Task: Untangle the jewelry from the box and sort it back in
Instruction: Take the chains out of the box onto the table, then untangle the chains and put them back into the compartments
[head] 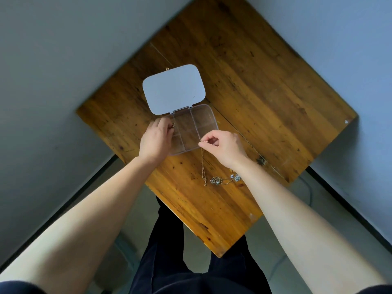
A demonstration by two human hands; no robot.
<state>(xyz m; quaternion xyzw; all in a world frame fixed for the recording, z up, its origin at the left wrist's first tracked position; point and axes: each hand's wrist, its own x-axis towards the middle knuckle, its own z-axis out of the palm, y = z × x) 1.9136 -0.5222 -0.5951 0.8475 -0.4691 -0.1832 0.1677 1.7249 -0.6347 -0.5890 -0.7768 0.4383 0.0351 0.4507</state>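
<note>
Head view: two hands, one box, two chains.

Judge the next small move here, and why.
Probably the right hand should carry the thin gold chain over the clear plastic divided box and lower it into a compartment: its end is pinched beside the box's rim, the lid is open, and the chain trails free of the silver jewelry tangle.

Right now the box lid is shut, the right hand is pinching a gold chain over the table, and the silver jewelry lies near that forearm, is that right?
Not quite: the head view shows the lid open, folded back from the clear box. The right hand does pinch the gold chain, with silver jewelry near that forearm.
</note>
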